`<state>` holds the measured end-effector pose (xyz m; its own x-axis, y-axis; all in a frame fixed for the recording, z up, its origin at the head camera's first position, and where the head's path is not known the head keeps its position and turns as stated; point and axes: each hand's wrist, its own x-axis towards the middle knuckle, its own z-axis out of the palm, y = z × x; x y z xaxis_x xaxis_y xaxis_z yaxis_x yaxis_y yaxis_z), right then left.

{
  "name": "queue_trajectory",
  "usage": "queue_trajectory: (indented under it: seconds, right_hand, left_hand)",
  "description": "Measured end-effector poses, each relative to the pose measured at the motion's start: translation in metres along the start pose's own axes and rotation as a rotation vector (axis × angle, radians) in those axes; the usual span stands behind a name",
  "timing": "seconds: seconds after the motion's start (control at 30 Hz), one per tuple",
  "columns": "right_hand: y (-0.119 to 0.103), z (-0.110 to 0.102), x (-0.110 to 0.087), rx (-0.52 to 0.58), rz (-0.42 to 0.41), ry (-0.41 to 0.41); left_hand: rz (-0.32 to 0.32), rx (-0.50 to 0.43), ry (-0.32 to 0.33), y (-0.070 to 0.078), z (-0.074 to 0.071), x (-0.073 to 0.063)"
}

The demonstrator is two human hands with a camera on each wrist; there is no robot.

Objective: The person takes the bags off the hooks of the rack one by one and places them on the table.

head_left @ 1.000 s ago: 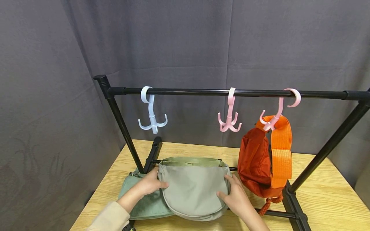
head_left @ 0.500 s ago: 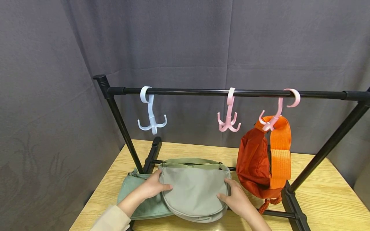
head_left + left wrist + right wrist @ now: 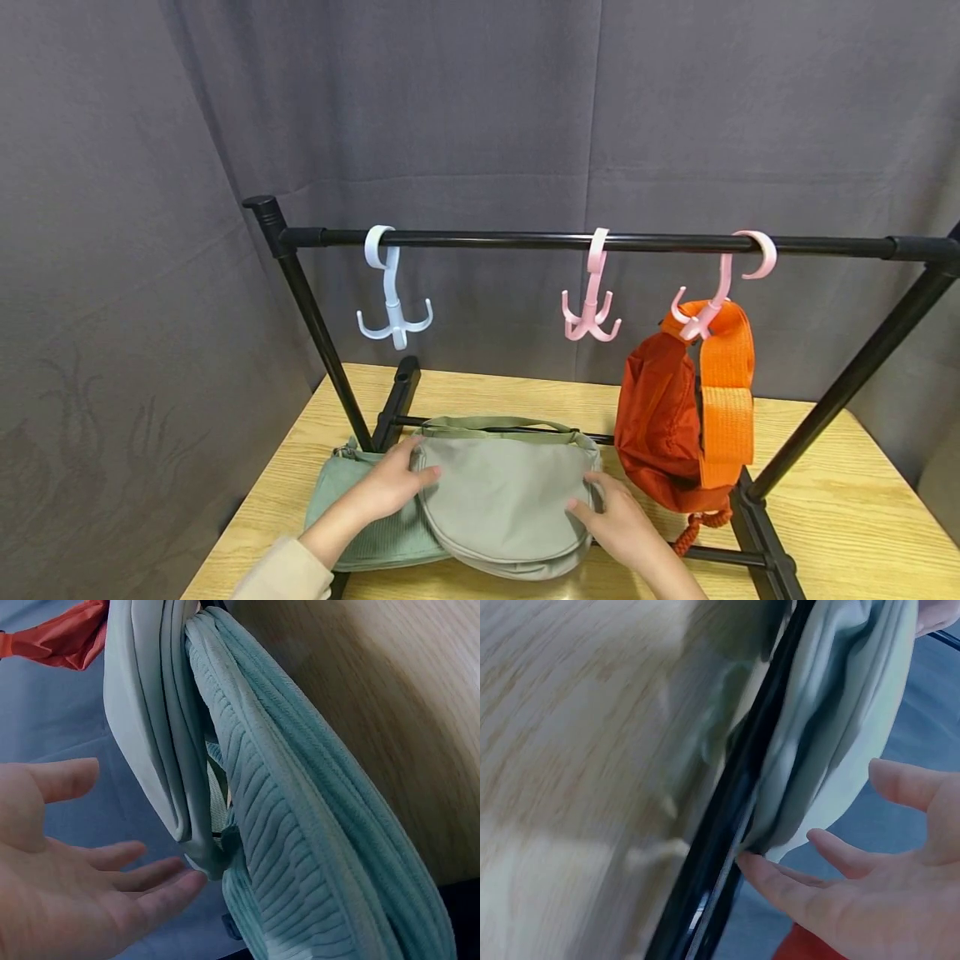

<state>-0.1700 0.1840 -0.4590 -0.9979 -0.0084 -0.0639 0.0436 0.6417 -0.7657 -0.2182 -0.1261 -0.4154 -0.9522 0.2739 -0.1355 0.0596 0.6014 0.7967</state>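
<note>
Left hand [image 3: 396, 483] and right hand [image 3: 617, 512] flank the grey bag [image 3: 510, 500], fingers extended and thumbs spread apart from them, fingertips at its two ends. Half-moon in outline, the bag has its long axis running left to right, roughly parallel to the black rail [image 3: 487, 239]; its straight edge with the strap [image 3: 495, 424] faces away from the person, its curve toward them. Behind its left end lies the ribbed green bag [image 3: 390, 543], above the surface [image 3: 847, 500].

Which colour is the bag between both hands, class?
The bag is grey-green, clearest in the head view.
</note>
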Motion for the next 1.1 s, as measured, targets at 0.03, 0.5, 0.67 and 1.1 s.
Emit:
queue_trajectory:
  seconds: [0.03, 0.5, 0.67, 1.1]
  right_hand:
    - [-0.001, 0.0, -0.001, -0.003, -0.001, 0.0]
    - [-0.024, -0.012, -0.028, -0.019, -0.089, 0.051]
    - [-0.032, -0.018, -0.038, -0.018, -0.134, 0.089]
    - [-0.028, -0.026, -0.058, -0.141, -0.323, 0.354]
  left_hand:
    - [0.016, 0.013, 0.009, 0.0, 0.0, -0.001]
    - [0.34, 0.391, 0.213, 0.026, 0.0, -0.001]
    - [0.424, 0.456, 0.265, 0.036, -0.001, -0.002]
    - [0.561, 0.471, 0.273, 0.05, 0.0, -0.004]
